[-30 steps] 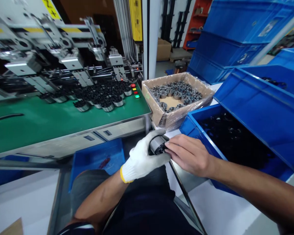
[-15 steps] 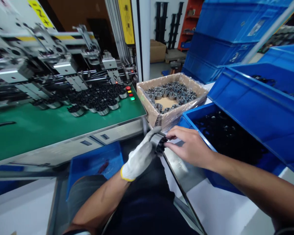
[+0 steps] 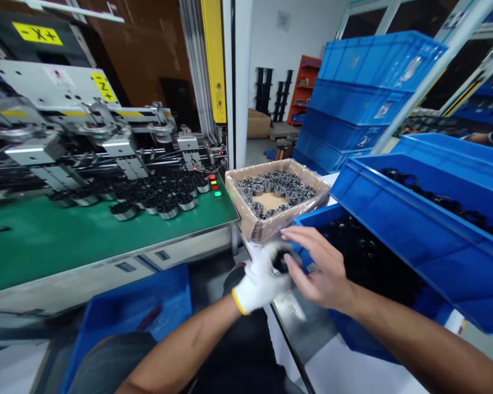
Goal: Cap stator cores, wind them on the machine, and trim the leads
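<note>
My left hand [image 3: 265, 276], in a white glove with a yellow cuff, is closed around a motor stator [image 3: 281, 261] with black plastic on its face. Motion smears the glove, and its fingers cover most of the metal ring. Beside it is my bare right hand [image 3: 322, 268], its fingers apart and its thumb tip close to the black face; whether it touches cannot be made out. Just beyond both hands stands a plastic-wrapped carton [image 3: 254, 227] of bare metal stator rings. Stators with black plastic [image 3: 164, 194] crowd the green worktop [image 3: 66, 241] on the left.
A blue bin [image 3: 328, 213] of black plastic parts lies to the right, with another tilted blue bin [image 3: 419, 219] above it. Stacked blue crates [image 3: 353, 109] rise behind. The machine [image 3: 119, 148] lines the back left. An open blue bin [image 3: 170, 301] sits low by my legs.
The view has tipped upward. My right fingers have spread and drawn off the stator, which they were pinching. The left hand has turned the stator, still holding it.
</note>
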`<state>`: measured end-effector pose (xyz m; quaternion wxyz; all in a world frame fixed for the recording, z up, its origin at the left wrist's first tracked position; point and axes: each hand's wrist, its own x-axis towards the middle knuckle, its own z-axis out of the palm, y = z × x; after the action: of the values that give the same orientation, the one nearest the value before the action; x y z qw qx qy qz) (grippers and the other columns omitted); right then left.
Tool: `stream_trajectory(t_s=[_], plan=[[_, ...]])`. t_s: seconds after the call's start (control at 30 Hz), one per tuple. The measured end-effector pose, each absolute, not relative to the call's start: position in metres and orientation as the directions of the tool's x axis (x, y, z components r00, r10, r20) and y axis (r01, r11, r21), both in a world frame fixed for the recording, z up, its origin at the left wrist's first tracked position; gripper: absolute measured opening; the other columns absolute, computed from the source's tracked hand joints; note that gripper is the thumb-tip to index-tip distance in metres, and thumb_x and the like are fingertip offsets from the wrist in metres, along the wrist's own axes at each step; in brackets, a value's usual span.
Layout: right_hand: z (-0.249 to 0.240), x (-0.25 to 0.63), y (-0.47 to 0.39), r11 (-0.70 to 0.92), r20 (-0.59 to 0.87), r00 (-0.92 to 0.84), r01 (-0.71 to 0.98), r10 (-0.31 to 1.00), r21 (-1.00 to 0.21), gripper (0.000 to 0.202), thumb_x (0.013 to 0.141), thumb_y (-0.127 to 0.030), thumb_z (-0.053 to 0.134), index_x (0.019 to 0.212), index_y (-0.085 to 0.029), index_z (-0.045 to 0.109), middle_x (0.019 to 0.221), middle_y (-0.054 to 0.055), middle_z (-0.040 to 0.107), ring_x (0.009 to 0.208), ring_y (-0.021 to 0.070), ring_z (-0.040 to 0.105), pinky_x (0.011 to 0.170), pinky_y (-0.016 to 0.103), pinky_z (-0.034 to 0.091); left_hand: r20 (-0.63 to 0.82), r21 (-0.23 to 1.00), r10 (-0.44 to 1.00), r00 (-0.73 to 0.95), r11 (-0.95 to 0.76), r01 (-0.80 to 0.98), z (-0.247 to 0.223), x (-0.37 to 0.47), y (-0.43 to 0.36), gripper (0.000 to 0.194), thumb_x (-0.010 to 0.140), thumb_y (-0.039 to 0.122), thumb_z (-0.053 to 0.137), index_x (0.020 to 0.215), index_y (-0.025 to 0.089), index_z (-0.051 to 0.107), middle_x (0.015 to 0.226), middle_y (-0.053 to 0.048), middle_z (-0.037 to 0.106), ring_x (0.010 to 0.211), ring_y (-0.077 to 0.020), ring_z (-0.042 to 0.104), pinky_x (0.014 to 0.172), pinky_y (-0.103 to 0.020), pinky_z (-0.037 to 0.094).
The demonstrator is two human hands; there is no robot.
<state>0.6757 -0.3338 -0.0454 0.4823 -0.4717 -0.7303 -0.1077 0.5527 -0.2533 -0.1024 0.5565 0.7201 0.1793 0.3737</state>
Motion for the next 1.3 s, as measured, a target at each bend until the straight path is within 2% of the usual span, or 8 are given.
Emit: stream_trajectory(t_s=[0.17,0.3,0.43,0.57,0.73,0.93,1.07,1.3], plan=[[-0.052,0.671,-0.333,0.498,0.701,-0.128,0.791,0.702,-0.354,0.065,0.081,-0.013,0.067,0.142,-0.018,0.044,0.129,0.019,0.058,0.124,0.0315,0.059,0.102,0.051,0.057,0.292,0.950,0.816,0.498,-0.305,-0.057,-0.078,0.511,-0.243,0.060,0.068,0.019,0.080,0.120,0.023,0.051,0.125,-0.007,0.064,0.109,-0.0229,0.067,0.096,-0.039,0.057],[-0.061,0.666,-0.334,0.558,0.715,-0.161,0.747,0.680,-0.362,0.053,0.080,-0.017,0.072,0.128,-0.019,0.050,0.118,0.015,0.062,0.111,0.0277,0.066,0.092,0.041,0.061,0.431,0.830,0.700,0.570,-0.556,0.055,-0.058,0.499,-0.256,0.078,0.056,0.027,0.093,0.125,0.028,0.056,0.115,-0.003,0.059,0.102,-0.0229,0.066,0.088,-0.037,0.058],[-0.057,0.665,-0.337,0.586,0.713,-0.123,0.672,0.691,-0.452,0.043,0.080,-0.009,0.067,0.120,-0.021,0.056,0.112,0.011,0.068,0.104,0.0243,0.070,0.088,0.037,0.061,0.527,0.781,0.612,0.590,-0.623,-0.052,-0.053,0.491,-0.253,0.082,0.045,0.044,0.100,0.113,0.027,0.059,0.116,-0.004,0.056,0.099,-0.0230,0.066,0.082,-0.035,0.058],[-0.052,0.664,-0.339,0.599,0.739,-0.129,0.683,0.662,-0.417,0.039,0.081,-0.010,0.066,0.118,-0.021,0.060,0.107,0.010,0.071,0.098,0.0227,0.072,0.082,0.035,0.062,0.606,0.659,0.468,0.643,-0.748,-0.076,-0.047,0.481,-0.241,0.073,0.056,0.057,0.094,0.116,0.027,0.065,0.115,-0.007,0.065,0.099,-0.0258,0.070,0.085,-0.038,0.059],[-0.053,0.665,-0.338,0.604,0.765,-0.151,0.714,0.627,-0.354,0.042,0.080,-0.006,0.064,0.119,-0.020,0.060,0.102,0.010,0.070,0.095,0.0218,0.070,0.080,0.034,0.062,0.668,0.507,0.337,0.664,-0.859,-0.074,-0.047,0.478,-0.235,0.055,0.069,0.050,0.088,0.115,0.025,0.073,0.110,-0.009,0.075,0.091,-0.0248,0.074,0.079,-0.035,0.061],[-0.048,0.666,-0.336,0.593,0.739,-0.150,0.708,0.657,-0.383,0.049,0.082,-0.013,0.069,0.128,-0.022,0.054,0.120,0.014,0.066,0.113,0.0265,0.067,0.088,0.040,0.062,0.543,0.826,0.573,0.614,-0.495,-0.268,-0.067,0.482,-0.242,0.057,0.075,0.044,0.085,0.127,0.026,0.068,0.136,-0.011,0.065,0.126,-0.0304,0.064,0.105,-0.042,0.055],[-0.049,0.667,-0.336,0.608,0.766,-0.189,0.732,0.614,-0.307,0.047,0.084,-0.009,0.068,0.127,-0.022,0.056,0.111,0.012,0.067,0.102,0.0245,0.069,0.085,0.039,0.062,0.296,0.925,0.617,0.730,-0.376,-0.057,-0.071,0.483,-0.246,0.093,0.061,0.031,0.092,0.145,0.029,0.052,0.144,-0.009,0.059,0.131,-0.0341,0.059,0.112,-0.048,0.049],[-0.048,0.668,-0.334,0.576,0.714,-0.186,0.737,0.675,-0.352,0.042,0.086,-0.015,0.075,0.124,-0.018,0.056,0.115,0.015,0.064,0.108,0.0247,0.066,0.091,0.041,0.061,0.333,0.936,0.556,0.761,-0.096,-0.339,-0.090,0.484,-0.237,0.069,0.089,0.045,0.069,0.152,0.031,0.043,0.157,-0.010,0.050,0.144,-0.0297,0.049,0.117,-0.046,0.045]])
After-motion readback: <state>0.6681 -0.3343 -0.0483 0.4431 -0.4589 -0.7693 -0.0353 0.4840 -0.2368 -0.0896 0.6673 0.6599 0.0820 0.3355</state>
